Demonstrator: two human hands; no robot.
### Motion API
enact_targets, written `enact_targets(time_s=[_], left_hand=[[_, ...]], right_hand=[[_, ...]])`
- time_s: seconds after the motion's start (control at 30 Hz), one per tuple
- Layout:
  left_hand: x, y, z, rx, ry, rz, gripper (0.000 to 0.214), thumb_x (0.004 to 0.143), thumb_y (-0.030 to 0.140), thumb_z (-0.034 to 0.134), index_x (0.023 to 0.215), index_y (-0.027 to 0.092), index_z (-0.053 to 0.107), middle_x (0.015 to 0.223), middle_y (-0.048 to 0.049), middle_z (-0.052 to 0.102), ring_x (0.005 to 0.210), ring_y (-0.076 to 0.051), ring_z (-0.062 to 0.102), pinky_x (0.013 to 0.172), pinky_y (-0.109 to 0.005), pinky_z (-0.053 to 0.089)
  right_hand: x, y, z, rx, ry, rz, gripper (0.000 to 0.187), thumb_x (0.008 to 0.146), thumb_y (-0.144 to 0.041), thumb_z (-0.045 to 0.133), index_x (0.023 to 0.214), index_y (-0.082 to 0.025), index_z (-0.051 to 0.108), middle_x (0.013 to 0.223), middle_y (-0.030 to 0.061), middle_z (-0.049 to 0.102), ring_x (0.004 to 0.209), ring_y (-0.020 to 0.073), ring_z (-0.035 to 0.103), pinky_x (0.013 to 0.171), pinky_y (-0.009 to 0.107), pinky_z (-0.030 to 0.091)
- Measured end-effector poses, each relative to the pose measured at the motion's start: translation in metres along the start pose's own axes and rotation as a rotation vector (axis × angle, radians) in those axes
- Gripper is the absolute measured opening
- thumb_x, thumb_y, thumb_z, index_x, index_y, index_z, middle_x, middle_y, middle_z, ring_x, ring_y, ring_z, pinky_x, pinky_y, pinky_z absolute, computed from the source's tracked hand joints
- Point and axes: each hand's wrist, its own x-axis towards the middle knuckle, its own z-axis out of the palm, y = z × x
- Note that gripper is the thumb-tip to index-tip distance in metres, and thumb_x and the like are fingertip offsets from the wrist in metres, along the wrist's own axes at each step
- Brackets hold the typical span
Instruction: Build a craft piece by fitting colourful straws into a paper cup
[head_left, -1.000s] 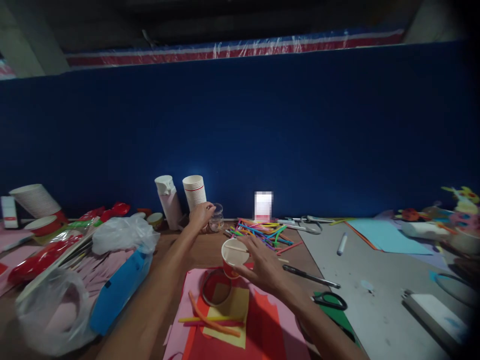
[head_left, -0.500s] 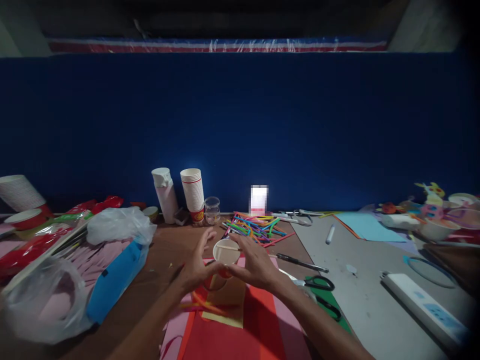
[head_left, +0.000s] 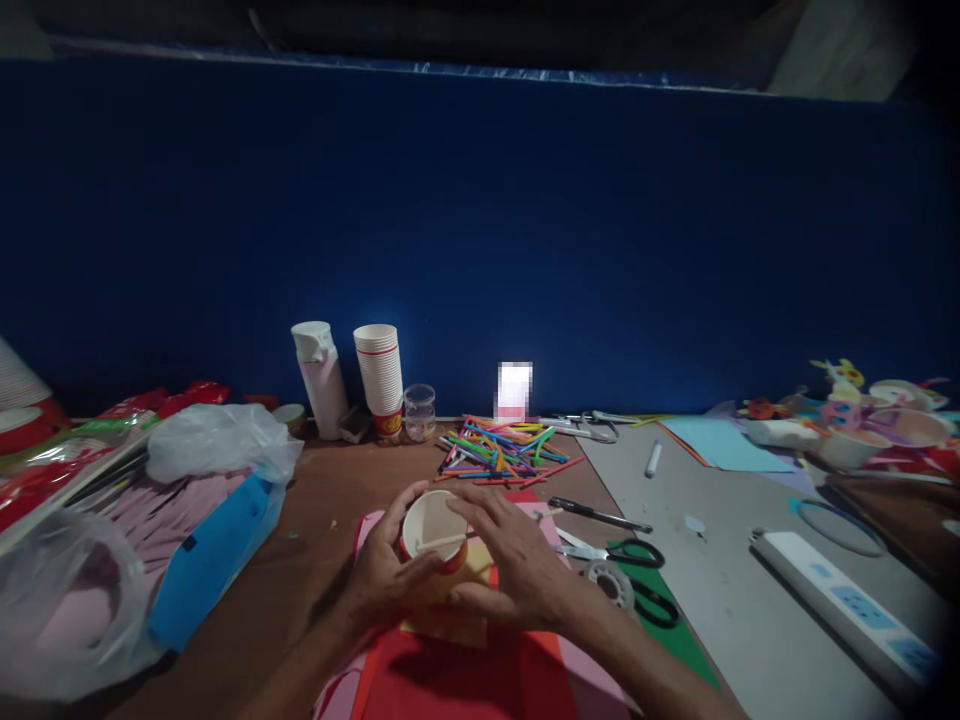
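Fingers of my left hand (head_left: 381, 565) wrap the side of a red and white paper cup (head_left: 429, 515), its open mouth turned up toward me. A thin pale stick (head_left: 441, 544) lies across the cup's mouth and passes under the fingers of my right hand (head_left: 517, 560), coming out on the far side. The right hand is curled around the stick beside the cup, its thumb low; the exact grip is partly hidden. Beneath both hands lie a yellow sheet (head_left: 450, 628) and red sheets (head_left: 457, 680).
Colourful pipe cleaners (head_left: 502, 450) are piled behind the hands. To the right lie a black pen (head_left: 600, 515), scissors (head_left: 637, 553), a tape roll (head_left: 609, 583) and a power strip (head_left: 840, 595). A paper cup stack (head_left: 379, 375) stands behind; a plastic bag (head_left: 225, 440) sits left.
The cup has come lower and nearer, slightly left, still in my left hand. My right hand has shifted right and down beside it, uncovering the tape roll. The view has shifted slightly.
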Motion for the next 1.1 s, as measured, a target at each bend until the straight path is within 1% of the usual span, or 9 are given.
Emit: enact_targets(time_s=[0.1, 0.23, 0.37, 0.5, 0.67, 0.8, 0.9, 1.0, 1.1], left_hand=[[0.004, -0.009, -0.007, -0.034, 0.014, 0.017, 0.086, 0.059, 0.055, 0.067, 0.129, 0.016, 0.037, 0.127, -0.0118, 0.050, 0.115, -0.029, 0.048, 0.096, -0.034, 0.040], [0.004, -0.003, -0.012, -0.078, 0.059, 0.006, 0.094, 0.053, 0.066, 0.063, 0.127, 0.012, 0.041, 0.122, -0.0150, 0.053, 0.110, -0.032, 0.051, 0.091, -0.036, 0.044], [0.000, 0.004, -0.006, -0.103, 0.076, -0.003, 0.093, 0.050, 0.065, 0.066, 0.123, 0.010, 0.047, 0.118, -0.0159, 0.056, 0.108, -0.033, 0.052, 0.086, -0.036, 0.046], [-0.004, 0.006, 0.000, -0.066, 0.092, 0.048, 0.088, 0.049, 0.065, 0.066, 0.118, 0.012, 0.051, 0.117, -0.0141, 0.056, 0.107, -0.032, 0.052, 0.087, -0.035, 0.045], [-0.005, 0.005, 0.002, -0.061, -0.042, 0.068, 0.081, 0.058, 0.062, 0.064, 0.119, 0.013, 0.046, 0.119, -0.0142, 0.055, 0.107, -0.030, 0.052, 0.089, -0.035, 0.044], [-0.005, -0.009, 0.006, -0.107, -0.012, 0.143, 0.076, 0.063, 0.053, 0.066, 0.123, 0.013, 0.040, 0.122, -0.0168, 0.051, 0.112, -0.029, 0.049, 0.096, -0.038, 0.039], [-0.006, -0.014, 0.008, -0.082, 0.011, 0.137, 0.078, 0.065, 0.049, 0.066, 0.127, 0.014, 0.035, 0.123, -0.0175, 0.051, 0.113, -0.029, 0.049, 0.097, -0.039, 0.038], [-0.009, -0.006, 0.008, 0.023, -0.023, 0.129, 0.080, 0.063, 0.051, 0.066, 0.128, 0.015, 0.037, 0.126, -0.0161, 0.049, 0.117, -0.030, 0.045, 0.097, -0.038, 0.037], [-0.011, 0.004, 0.008, 0.127, -0.078, 0.113, 0.085, 0.060, 0.049, 0.068, 0.131, 0.017, 0.035, 0.132, -0.0128, 0.044, 0.121, -0.029, 0.040, 0.100, -0.038, 0.035]], right_hand=[[-0.007, 0.005, 0.005, -0.012, 0.124, 0.007, 0.061, 0.078, -0.041, 0.053, 0.131, -0.018, 0.034, 0.128, 0.0124, 0.042, 0.116, 0.0246, 0.038, 0.095, 0.039, 0.036], [-0.020, 0.017, 0.016, -0.046, 0.317, 0.043, 0.035, 0.087, -0.024, 0.038, 0.121, -0.018, 0.045, 0.111, 0.0118, 0.052, 0.100, 0.0216, 0.049, 0.080, 0.035, 0.044], [-0.030, 0.027, 0.025, -0.121, 0.381, 0.026, 0.023, 0.087, -0.018, 0.039, 0.103, -0.018, 0.056, 0.082, 0.0075, 0.058, 0.075, 0.0179, 0.053, 0.064, 0.029, 0.042], [-0.030, 0.032, 0.031, -0.170, 0.438, 0.019, 0.019, 0.086, -0.017, 0.043, 0.097, -0.016, 0.059, 0.069, 0.0051, 0.056, 0.066, 0.0158, 0.051, 0.058, 0.026, 0.039], [-0.027, 0.032, 0.034, -0.100, 0.461, 0.032, 0.019, 0.087, -0.017, 0.043, 0.097, -0.016, 0.058, 0.067, 0.0037, 0.056, 0.061, 0.0131, 0.050, 0.055, 0.023, 0.037], [-0.028, 0.028, 0.037, -0.045, 0.411, 0.068, 0.019, 0.088, -0.018, 0.041, 0.093, -0.017, 0.059, 0.068, 0.0034, 0.056, 0.062, 0.0128, 0.051, 0.055, 0.022, 0.037], [-0.028, 0.024, 0.041, -0.024, 0.384, 0.086, 0.019, 0.089, -0.019, 0.040, 0.091, -0.017, 0.059, 0.068, 0.0032, 0.057, 0.062, 0.0126, 0.051, 0.056, 0.022, 0.038], [-0.028, 0.021, 0.044, -0.043, 0.397, 0.097, 0.020, 0.089, -0.021, 0.039, 0.088, -0.017, 0.058, 0.068, 0.0034, 0.059, 0.062, 0.0126, 0.053, 0.057, 0.022, 0.040], [-0.029, 0.019, 0.045, -0.066, 0.374, 0.100, 0.021, 0.089, -0.023, 0.039, 0.090, -0.018, 0.059, 0.068, 0.0035, 0.060, 0.061, 0.0131, 0.054, 0.056, 0.022, 0.040]])
